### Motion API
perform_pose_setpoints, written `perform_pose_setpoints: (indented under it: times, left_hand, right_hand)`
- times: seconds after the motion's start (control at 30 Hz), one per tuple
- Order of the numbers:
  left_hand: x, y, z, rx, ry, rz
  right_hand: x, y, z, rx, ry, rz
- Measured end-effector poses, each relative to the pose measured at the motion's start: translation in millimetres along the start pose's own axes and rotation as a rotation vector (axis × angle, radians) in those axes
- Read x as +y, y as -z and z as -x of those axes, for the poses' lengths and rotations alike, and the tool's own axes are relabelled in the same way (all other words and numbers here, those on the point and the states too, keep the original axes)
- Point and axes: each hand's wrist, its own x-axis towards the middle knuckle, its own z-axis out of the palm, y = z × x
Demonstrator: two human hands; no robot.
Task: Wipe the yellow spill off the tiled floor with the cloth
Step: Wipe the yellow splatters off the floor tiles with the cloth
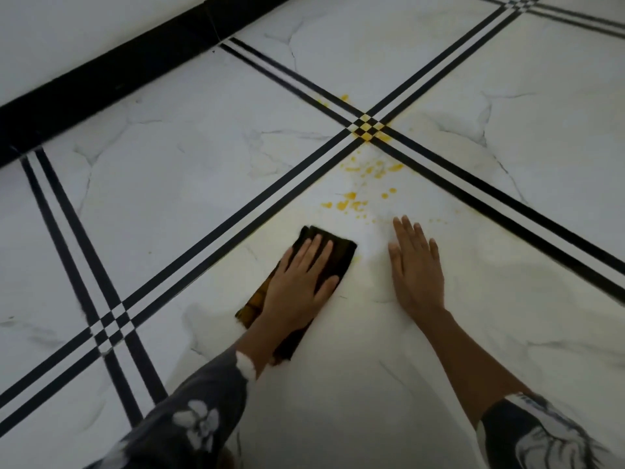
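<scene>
A dark folded cloth (338,252) lies flat on the white marble-look tiled floor (189,170). My left hand (301,282) presses down on the cloth with fingers spread, palm flat. The yellow spill (351,201) is a scatter of drops and smears just beyond the cloth, running up to the checkered tile crossing (367,127) and a few spots past it. My right hand (417,265) rests flat and bare on the floor to the right of the cloth, fingers pointing toward the spill. The cloth's near end shows yellowish stains.
Black double stripe lines (236,228) cross the floor in a grid. A black skirting board (101,82) runs along the white wall at upper left. My patterned dark sleeves (203,411) fill the bottom of the view.
</scene>
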Motion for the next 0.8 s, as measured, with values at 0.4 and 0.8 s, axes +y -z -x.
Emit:
perform_pose_setpoints:
  times: [0.4,0.8]
  left_hand:
    - [-16,31,-79,0.25,0.396,0.219]
    - [-93,13,-81,0.175,0.627,0.076]
  right_hand:
    - [-64,-18,-17,0.121,-0.08,-0.148]
    - [-84,-55,-92,-0.106,0.152,0.221]
